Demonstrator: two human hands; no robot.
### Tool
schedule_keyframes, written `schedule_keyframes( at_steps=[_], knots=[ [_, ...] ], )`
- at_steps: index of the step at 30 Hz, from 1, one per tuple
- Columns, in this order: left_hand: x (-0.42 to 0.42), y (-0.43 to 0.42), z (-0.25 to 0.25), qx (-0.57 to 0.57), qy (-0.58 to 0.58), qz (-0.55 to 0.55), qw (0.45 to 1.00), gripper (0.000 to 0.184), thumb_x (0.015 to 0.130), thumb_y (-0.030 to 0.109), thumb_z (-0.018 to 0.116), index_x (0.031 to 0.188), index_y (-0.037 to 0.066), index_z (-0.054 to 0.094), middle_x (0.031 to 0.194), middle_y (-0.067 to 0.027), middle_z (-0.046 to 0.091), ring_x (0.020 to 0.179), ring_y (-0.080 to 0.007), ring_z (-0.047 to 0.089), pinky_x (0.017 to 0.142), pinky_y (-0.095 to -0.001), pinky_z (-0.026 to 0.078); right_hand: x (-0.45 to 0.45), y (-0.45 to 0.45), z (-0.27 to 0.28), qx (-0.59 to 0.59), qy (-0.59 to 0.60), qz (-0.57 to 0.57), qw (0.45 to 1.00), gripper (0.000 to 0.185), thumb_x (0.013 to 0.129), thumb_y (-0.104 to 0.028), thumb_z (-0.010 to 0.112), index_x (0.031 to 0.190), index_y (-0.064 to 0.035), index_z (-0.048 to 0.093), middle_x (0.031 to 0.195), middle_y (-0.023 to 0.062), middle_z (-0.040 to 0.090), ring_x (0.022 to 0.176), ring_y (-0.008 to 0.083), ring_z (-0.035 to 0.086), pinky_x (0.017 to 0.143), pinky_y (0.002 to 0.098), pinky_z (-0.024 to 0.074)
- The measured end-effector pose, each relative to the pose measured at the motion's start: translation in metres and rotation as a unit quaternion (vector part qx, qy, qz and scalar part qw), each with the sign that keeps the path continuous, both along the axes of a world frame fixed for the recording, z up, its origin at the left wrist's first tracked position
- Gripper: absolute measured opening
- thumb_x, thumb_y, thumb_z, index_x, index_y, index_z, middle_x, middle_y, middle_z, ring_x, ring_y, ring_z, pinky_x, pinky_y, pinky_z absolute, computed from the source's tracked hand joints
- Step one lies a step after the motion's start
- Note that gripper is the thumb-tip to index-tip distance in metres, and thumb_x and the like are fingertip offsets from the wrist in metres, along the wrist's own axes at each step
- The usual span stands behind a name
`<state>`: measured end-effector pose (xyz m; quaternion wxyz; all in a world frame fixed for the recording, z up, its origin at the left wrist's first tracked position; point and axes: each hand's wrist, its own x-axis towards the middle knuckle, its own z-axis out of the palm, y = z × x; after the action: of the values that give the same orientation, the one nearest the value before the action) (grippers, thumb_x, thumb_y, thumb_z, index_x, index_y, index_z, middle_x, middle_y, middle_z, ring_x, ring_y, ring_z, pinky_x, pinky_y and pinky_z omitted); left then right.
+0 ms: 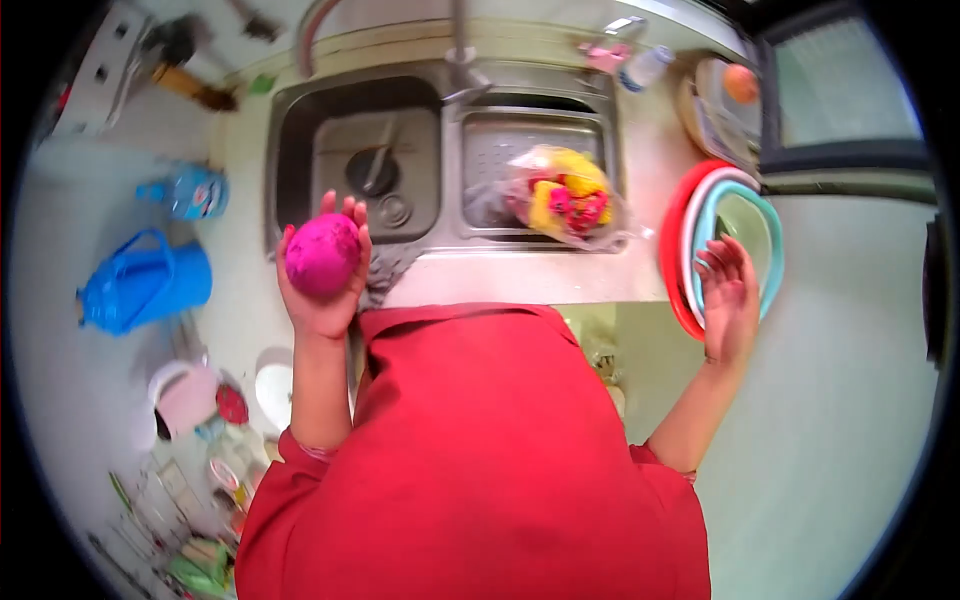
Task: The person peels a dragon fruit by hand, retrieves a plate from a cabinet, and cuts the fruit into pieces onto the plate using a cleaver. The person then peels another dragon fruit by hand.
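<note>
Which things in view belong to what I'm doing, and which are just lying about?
Likely part of the job:
round pink thing, cupped in your left hand
plastic bag with yellow and pink contents, perhaps
nested basins, nearest your right hand, perhaps

Likely just lying about:
blue jug
blue bottle
clear bottle

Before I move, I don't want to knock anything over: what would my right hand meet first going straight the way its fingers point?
Most likely the nested tubs: your right hand overlaps them in view, though whether it would touch them or pass above is unclear.
</note>
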<state>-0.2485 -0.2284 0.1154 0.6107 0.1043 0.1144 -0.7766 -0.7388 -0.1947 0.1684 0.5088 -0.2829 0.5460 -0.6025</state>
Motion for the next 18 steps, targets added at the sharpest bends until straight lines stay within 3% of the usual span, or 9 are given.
schedule_keyframes(
  at_steps=[2, 4, 6, 9, 10, 12, 13, 16, 18],
  knots=[
    [0.026, 0.018, 0.006, -0.021, -0.025, 0.055, 0.998, 0.056, 0.098, 0.028, 0.058, 0.148, 0.005, 0.045, 0.144, -0.0190, 0.052, 0.139, -0.0312, 0.046, 0.115, -0.0478, 0.041, 0.065, -0.036, -0.018, -0.028, -0.042, 0.140, 0.989, 0.039, 0.105, -0.029, 0.050, 0.128, 0.0006, 0.058, 0.118, 0.0171, 0.067, 0.107, 0.0242, 0.065, 0.101, 0.0419, 0.0493],
    [0.048, 0.041, 0.010, -0.025, -0.048, 0.112, 0.992, 0.056, 0.098, 0.027, 0.058, 0.147, 0.004, 0.044, 0.144, -0.0187, 0.052, 0.138, -0.0319, 0.046, 0.115, -0.0477, 0.042, 0.156, -0.066, -0.031, -0.007, 0.032, 0.277, 0.960, 0.035, 0.106, -0.025, 0.049, 0.126, 0.0023, 0.060, 0.112, 0.0164, 0.070, 0.096, 0.0243, 0.069, 0.092, 0.0365, 0.0534],
    [0.062, 0.067, 0.011, -0.017, -0.040, 0.159, 0.986, 0.056, 0.098, 0.027, 0.058, 0.147, 0.003, 0.044, 0.143, -0.0189, 0.052, 0.138, -0.0321, 0.046, 0.115, -0.0478, 0.042, 0.238, -0.081, -0.070, -0.069, 0.094, 0.440, 0.891, 0.029, 0.105, -0.022, 0.055, 0.121, -0.0004, 0.065, 0.105, 0.0118, 0.073, 0.096, 0.0194, 0.070, 0.087, 0.0337, 0.0538],
    [0.069, 0.107, 0.010, 0.004, -0.038, 0.225, 0.974, 0.057, 0.098, 0.028, 0.058, 0.147, 0.003, 0.044, 0.143, -0.0194, 0.052, 0.138, -0.0322, 0.046, 0.115, -0.0477, 0.042, 0.350, -0.076, -0.148, -0.320, 0.295, 0.456, 0.777, 0.026, 0.091, -0.009, 0.065, 0.117, -0.0052, 0.067, 0.104, 0.0201, 0.070, 0.091, 0.0401, 0.067, 0.076, 0.0421, 0.0562],
    [0.068, 0.119, 0.009, 0.012, -0.038, 0.244, 0.969, 0.057, 0.098, 0.028, 0.058, 0.147, 0.003, 0.044, 0.142, -0.0196, 0.052, 0.138, -0.0321, 0.046, 0.115, -0.0477, 0.042, 0.373, -0.070, -0.169, -0.318, 0.319, 0.483, 0.751, 0.036, 0.093, -0.013, 0.061, 0.129, -0.0075, 0.062, 0.121, 0.0173, 0.068, 0.107, 0.0370, 0.066, 0.090, 0.0423, 0.0540],
    [0.066, 0.144, 0.004, 0.031, -0.030, 0.266, 0.963, 0.057, 0.098, 0.029, 0.058, 0.147, 0.004, 0.045, 0.141, -0.0192, 0.053, 0.138, -0.0318, 0.046, 0.115, -0.0473, 0.042, 0.410, -0.060, -0.222, -0.450, 0.417, 0.482, 0.626, 0.046, 0.098, -0.022, 0.055, 0.143, -0.0110, 0.051, 0.144, 0.0117, 0.055, 0.132, 0.0328, 0.052, 0.109, 0.0415, 0.0431],
    [0.065, 0.155, 0.001, 0.039, -0.023, 0.275, 0.960, 0.057, 0.098, 0.029, 0.058, 0.147, 0.004, 0.045, 0.141, -0.0191, 0.053, 0.138, -0.0318, 0.046, 0.114, -0.0474, 0.042, 0.408, -0.046, -0.251, -0.457, 0.520, 0.513, 0.508, 0.056, 0.099, -0.032, 0.052, 0.151, -0.0130, 0.043, 0.158, 0.0059, 0.040, 0.148, 0.0294, 0.033, 0.120, 0.0437, 0.0281],
    [0.060, 0.181, -0.004, 0.075, -0.017, 0.299, 0.951, 0.056, 0.097, 0.031, 0.059, 0.146, 0.005, 0.047, 0.140, -0.0188, 0.053, 0.137, -0.0314, 0.047, 0.113, -0.0476, 0.043, 0.415, -0.033, -0.246, -0.398, 0.560, 0.501, 0.527, 0.059, 0.098, -0.037, 0.053, 0.152, -0.0146, 0.043, 0.159, 0.0047, 0.038, 0.149, 0.0287, 0.030, 0.120, 0.0463, 0.0270],
    [0.056, 0.192, -0.001, 0.085, -0.013, 0.307, 0.948, 0.056, 0.097, 0.032, 0.059, 0.145, 0.005, 0.047, 0.140, -0.0187, 0.053, 0.136, -0.0312, 0.047, 0.113, -0.0476, 0.043, 0.411, -0.030, -0.245, -0.397, 0.555, 0.504, 0.530, 0.069, 0.093, -0.040, 0.061, 0.153, -0.0140, 0.040, 0.161, 0.0087, 0.035, 0.150, 0.0291, 0.029, 0.121, 0.0475, 0.0244]
  ],
)
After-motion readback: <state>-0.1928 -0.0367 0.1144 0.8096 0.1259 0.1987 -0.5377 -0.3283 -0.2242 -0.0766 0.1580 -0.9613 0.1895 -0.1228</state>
